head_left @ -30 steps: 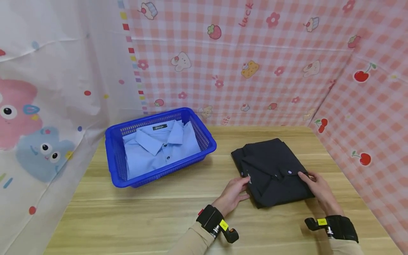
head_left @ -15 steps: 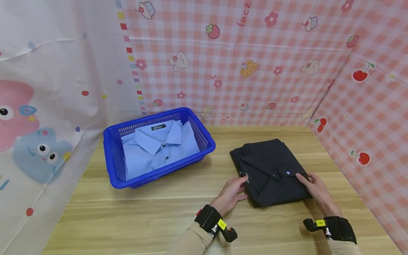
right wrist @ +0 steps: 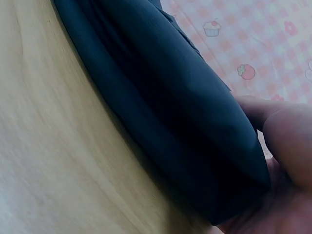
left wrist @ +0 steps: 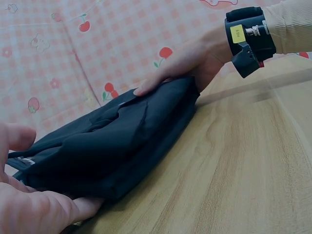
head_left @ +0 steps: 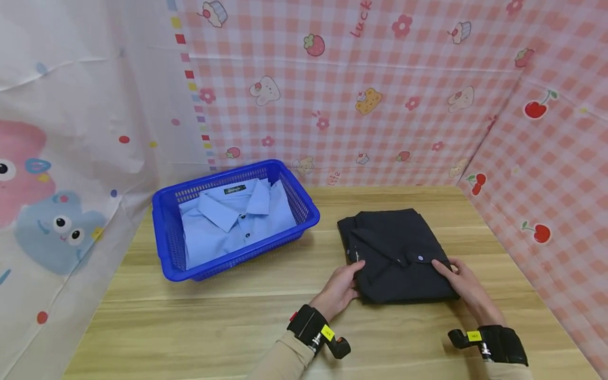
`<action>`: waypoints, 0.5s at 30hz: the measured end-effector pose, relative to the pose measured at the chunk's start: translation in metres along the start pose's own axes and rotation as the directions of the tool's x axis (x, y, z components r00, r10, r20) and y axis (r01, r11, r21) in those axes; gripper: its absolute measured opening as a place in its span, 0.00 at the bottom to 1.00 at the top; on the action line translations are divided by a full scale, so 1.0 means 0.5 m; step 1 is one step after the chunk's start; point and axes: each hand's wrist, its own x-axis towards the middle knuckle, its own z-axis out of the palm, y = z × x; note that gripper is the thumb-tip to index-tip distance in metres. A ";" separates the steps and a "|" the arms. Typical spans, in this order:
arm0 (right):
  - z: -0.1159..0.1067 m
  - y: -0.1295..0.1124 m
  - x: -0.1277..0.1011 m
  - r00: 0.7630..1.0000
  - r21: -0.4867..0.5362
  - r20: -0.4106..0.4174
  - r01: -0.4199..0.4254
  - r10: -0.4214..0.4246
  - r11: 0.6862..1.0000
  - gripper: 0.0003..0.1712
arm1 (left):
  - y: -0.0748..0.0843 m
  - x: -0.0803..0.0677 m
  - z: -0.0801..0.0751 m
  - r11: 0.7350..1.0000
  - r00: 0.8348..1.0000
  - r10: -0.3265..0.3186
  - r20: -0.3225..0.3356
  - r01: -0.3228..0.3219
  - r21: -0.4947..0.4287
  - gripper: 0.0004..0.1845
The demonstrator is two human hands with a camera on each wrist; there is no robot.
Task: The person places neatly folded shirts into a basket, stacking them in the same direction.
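Observation:
A folded black shirt (head_left: 394,253) lies on the wooden table (head_left: 214,316), right of centre. My left hand (head_left: 352,277) holds its near left corner; in the left wrist view the thumb lies on top and the fingers (left wrist: 44,212) sit under the black shirt (left wrist: 112,146). At the near right corner my right hand (head_left: 447,270) grips the edge. In the right wrist view a finger (right wrist: 285,131) lies over the black shirt (right wrist: 161,97) and the palm is below it. The right hand (left wrist: 185,63) also shows in the left wrist view.
A blue plastic basket (head_left: 163,237) stands at the back left of the table with a folded light blue shirt (head_left: 237,219) inside. Patterned cloth walls close off the back, the left and the right (head_left: 546,174). Bare wood lies between basket and black shirt.
The black shirt has slid a little to the left and turned squarer to the table edge, with both hands moving along at its near corners.

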 end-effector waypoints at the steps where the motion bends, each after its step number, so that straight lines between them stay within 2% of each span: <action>1: 0.002 -0.001 -0.001 1.000 0.002 0.000 0.001 -0.001 1.000 0.49 | 0.000 0.000 0.000 1.000 1.000 0.003 0.006 -0.003 -0.004 0.27; 9: 0.008 -0.001 -0.007 0.999 0.083 0.025 -0.025 0.023 0.996 0.50 | -0.001 0.001 -0.004 0.999 1.000 0.009 0.017 -0.009 -0.045 0.27; 15: 0.014 0.002 -0.017 0.999 0.236 0.035 0.007 -0.016 0.972 0.47 | -0.003 0.001 -0.010 0.999 0.999 0.009 0.043 -0.007 -0.039 0.26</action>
